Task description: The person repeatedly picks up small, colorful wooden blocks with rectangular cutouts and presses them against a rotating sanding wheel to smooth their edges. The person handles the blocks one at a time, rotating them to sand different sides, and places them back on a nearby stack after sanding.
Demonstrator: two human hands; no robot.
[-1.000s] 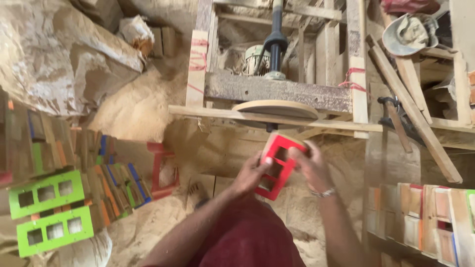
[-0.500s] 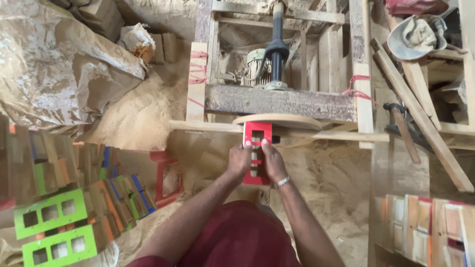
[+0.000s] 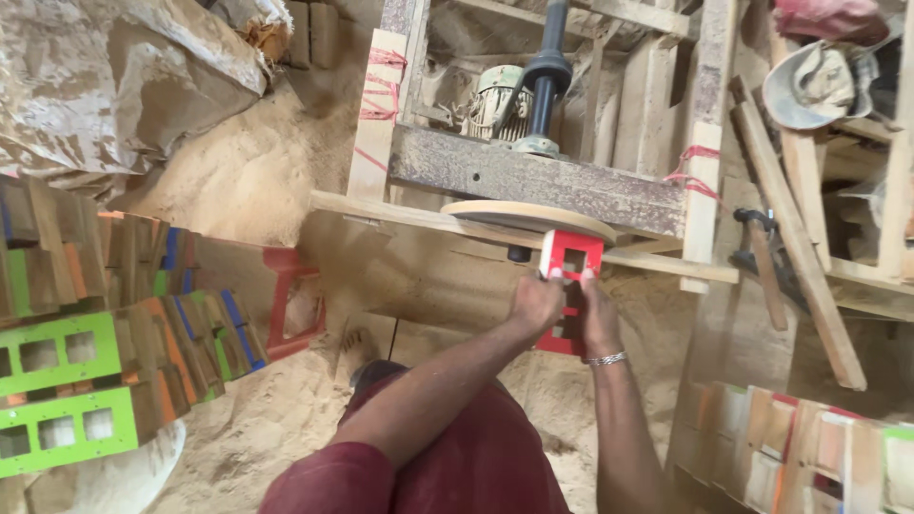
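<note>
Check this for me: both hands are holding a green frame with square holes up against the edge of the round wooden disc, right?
Not quite: the frame is red, not green. The head view shows the left hand and right hand holding the red frame with square holes up against the edge of the round wooden disc. The green frames lie off to the left, untouched.

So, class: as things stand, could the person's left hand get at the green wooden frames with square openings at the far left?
Probably not without letting go: the left hand grips the red wooden frame at the sanding disc, and the green frames lie far off beyond stacked wood pieces.
</note>
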